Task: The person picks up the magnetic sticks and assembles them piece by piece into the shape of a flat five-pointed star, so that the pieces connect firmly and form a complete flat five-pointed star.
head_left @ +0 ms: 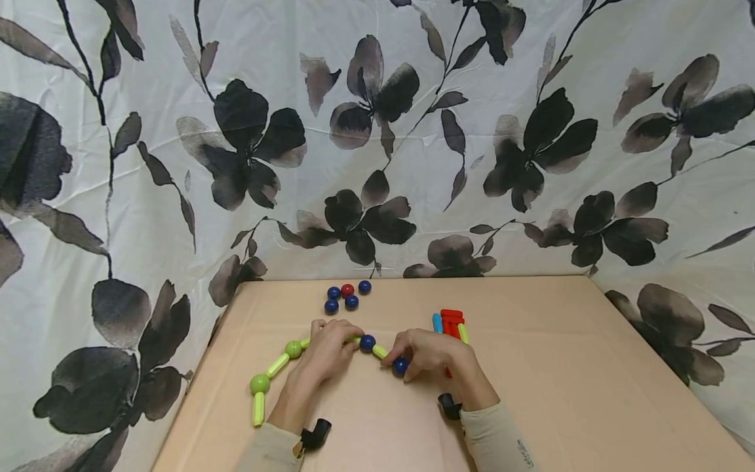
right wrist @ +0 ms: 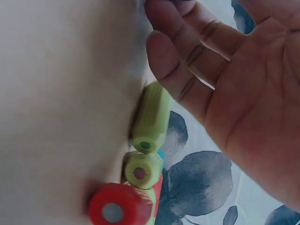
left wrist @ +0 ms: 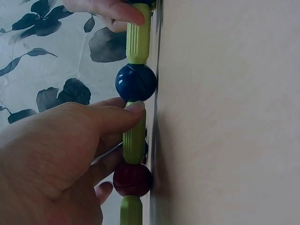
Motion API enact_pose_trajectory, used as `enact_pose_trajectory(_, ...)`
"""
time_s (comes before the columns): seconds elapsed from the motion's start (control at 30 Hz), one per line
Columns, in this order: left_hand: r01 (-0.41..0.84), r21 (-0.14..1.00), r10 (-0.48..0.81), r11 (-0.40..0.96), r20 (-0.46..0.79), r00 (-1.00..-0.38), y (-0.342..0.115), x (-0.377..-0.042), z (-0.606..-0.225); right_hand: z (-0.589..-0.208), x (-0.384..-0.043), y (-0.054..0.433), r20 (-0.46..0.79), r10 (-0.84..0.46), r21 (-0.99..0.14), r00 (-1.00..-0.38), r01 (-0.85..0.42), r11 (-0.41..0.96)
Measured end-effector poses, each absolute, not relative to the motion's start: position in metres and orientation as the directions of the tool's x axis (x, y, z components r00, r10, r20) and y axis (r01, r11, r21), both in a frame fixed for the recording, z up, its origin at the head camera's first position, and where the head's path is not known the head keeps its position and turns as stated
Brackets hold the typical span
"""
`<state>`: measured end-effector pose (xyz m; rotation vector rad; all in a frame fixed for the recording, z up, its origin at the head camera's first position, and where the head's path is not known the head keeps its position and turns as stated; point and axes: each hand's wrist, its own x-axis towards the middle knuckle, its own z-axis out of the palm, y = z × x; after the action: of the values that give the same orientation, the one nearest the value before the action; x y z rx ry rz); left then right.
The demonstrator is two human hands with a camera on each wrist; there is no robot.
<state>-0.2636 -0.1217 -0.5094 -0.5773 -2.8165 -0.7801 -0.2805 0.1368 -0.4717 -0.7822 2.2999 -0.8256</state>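
Observation:
A chain of light-green magnetic rods and balls curves across the table. Its left part has two green balls (head_left: 259, 383). My left hand (head_left: 328, 349) pinches a green rod (left wrist: 134, 136) between a dark red ball (left wrist: 133, 179) and a blue ball (left wrist: 136, 82); the red ball is hidden by that hand in the head view. At the chain's right end, my right hand (head_left: 433, 354) holds another blue ball (head_left: 400, 366) between its fingers. One fingertip lies against the green rod (head_left: 380, 352) joining the two blue balls.
Several loose blue balls (head_left: 351, 302) and one red ball (head_left: 347, 288) lie at the table's back edge. Right of the right hand is a group of red rods (head_left: 451, 321), with a light-blue rod (head_left: 437, 322) and green rods. A floral cloth (head_left: 448, 164) hangs behind.

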Motion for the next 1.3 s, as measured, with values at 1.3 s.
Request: enact_pose_trajectory(1.3,0.043,0.780,0.390,0.624,-0.264,-0.882,-0.235,-0.249,-0.470,-0.467,-0.284,0.158,-0.357,-0.572,-0.690,-0.738,-0.204,0.694)
